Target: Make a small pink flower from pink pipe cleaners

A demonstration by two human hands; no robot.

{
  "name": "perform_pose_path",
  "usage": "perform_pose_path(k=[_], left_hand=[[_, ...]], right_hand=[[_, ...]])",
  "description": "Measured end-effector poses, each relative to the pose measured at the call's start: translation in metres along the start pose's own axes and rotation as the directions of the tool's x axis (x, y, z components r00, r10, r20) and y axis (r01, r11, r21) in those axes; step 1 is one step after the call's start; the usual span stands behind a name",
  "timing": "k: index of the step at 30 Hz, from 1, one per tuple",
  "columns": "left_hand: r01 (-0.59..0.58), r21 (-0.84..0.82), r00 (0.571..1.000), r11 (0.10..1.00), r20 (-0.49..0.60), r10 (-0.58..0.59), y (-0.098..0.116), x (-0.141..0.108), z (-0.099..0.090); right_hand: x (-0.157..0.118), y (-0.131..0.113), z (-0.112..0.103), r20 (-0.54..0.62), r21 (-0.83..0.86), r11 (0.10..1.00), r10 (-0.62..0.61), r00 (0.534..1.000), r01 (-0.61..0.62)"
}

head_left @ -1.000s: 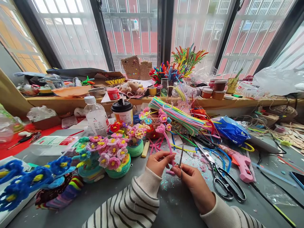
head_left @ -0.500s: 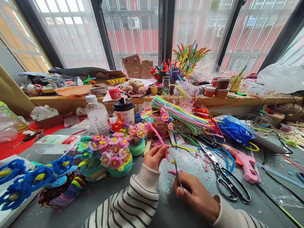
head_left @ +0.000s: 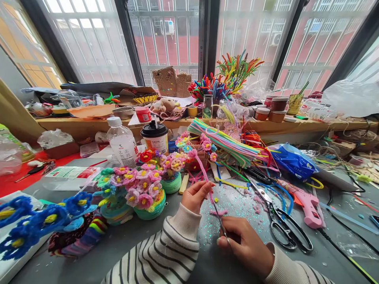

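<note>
My left hand (head_left: 196,195) pinches the pink stem of a pipe-cleaner flower (head_left: 199,161), whose pink bloom points up and away toward the window. My right hand (head_left: 245,245) grips small scissors (head_left: 219,219), with the blades angled up toward the lower end of the stem. A pink fuzzy offcut (head_left: 218,212) lies on the grey table (head_left: 225,260) between my two hands. Both arms wear striped sleeves.
Pots of pipe-cleaner flowers (head_left: 139,189) and blue flowers (head_left: 44,221) stand at the left. Large black scissors (head_left: 281,225) and a pink glue gun (head_left: 304,201) lie at the right. A bundle of pipe cleaners (head_left: 227,144), a bottle (head_left: 121,144) and a lidded cup (head_left: 154,136) are behind.
My hands came apart from working close together. The left hand lifted the flower stem a little; the right hand drew the small scissors back toward me, then angled them up again.
</note>
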State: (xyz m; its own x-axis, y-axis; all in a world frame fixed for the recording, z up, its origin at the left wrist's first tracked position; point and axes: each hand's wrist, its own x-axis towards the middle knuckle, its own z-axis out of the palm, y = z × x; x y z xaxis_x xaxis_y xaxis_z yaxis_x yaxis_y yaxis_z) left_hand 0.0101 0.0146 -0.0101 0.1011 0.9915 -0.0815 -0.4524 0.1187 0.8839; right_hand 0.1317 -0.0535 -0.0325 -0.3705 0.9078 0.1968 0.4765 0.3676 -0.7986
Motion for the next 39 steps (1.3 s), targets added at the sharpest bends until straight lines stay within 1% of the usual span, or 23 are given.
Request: perform_pose_path(k=[8,13,17,21,28,33,37,39], left_hand=[[-0.012,0.058,1.0,0.998,0.008,0.011,-0.002,0.001,-0.002],[-0.023,0.028,1.0,0.999,-0.012,0.023,-0.002,0.003,-0.003],[-0.025,0.042,0.999,0.999,-0.034,0.027,-0.003,0.003,-0.001],[-0.024,0.076,0.999,0.997,-0.02,0.025,-0.005,0.001,0.0],[0.031,0.015,0.999,0.999,0.043,-0.032,-0.003,0.0,0.0],[0.051,-0.053,0.996,0.997,0.079,-0.047,-0.003,0.0,0.0],[0.074,-0.068,0.993,0.995,0.094,-0.067,-0.002,0.0,0.001],[0.086,-0.061,0.989,0.994,0.124,-0.077,-0.002,-0.001,0.002]], right_hand=[[0.001,-0.001,0.002,-0.051,-0.025,0.999,-0.033,0.998,0.032],[0.001,0.001,0.002,-0.1,-0.054,0.998,-0.043,0.994,0.038],[-0.005,0.006,0.001,-0.128,-0.09,0.996,-0.035,0.991,0.024],[-0.013,0.011,-0.002,-0.144,-0.118,0.993,-0.023,0.989,0.006],[-0.015,0.012,-0.002,-0.1,-0.077,0.997,0.024,0.995,-0.032],[-0.014,0.009,-0.003,-0.073,-0.004,0.998,0.061,0.995,-0.061],[-0.015,0.005,-0.006,-0.001,0.11,0.993,0.03,1.0,-0.03],[-0.016,0.004,-0.006,0.028,0.128,0.992,0.014,1.0,-0.018]])
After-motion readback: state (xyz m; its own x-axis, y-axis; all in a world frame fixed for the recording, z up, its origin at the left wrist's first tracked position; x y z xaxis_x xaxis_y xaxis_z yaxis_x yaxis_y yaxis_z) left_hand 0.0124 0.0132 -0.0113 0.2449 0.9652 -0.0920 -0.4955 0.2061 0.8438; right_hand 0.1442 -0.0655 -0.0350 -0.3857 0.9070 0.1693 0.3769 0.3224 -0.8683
